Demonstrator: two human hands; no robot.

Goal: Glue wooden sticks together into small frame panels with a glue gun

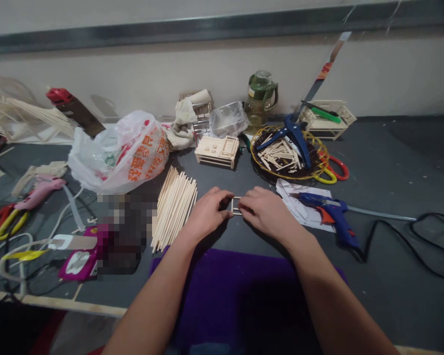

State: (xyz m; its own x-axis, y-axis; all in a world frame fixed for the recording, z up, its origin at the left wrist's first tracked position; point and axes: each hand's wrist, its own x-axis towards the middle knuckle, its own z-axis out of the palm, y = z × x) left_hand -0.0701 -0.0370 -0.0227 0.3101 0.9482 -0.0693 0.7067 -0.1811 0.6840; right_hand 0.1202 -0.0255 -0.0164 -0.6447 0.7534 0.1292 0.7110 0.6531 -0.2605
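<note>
Between my hands, low over the grey table, is a small rectangular frame of thin wooden sticks (236,211). My left hand (210,209) pinches its left end between thumb and fingers. At the other end, my right hand (261,207) has its fingers closed on the frame and covers that side. A bundle of long wooden sticks (175,207) lies just left of my left hand. To the right of my right hand, a blue glue gun (333,212) rests partly on crumpled white paper (296,197).
Behind my hands stands a small stick-built model (217,151). A yellow-rimmed basket (257,170) holds short sticks and a blue cutting tool (296,140). Red-and-yellow scissors (340,168) lie beside it. A plastic bag (114,162), a pink glue gun (40,190) and cables occupy the left; a purple cloth (222,286) lies in front.
</note>
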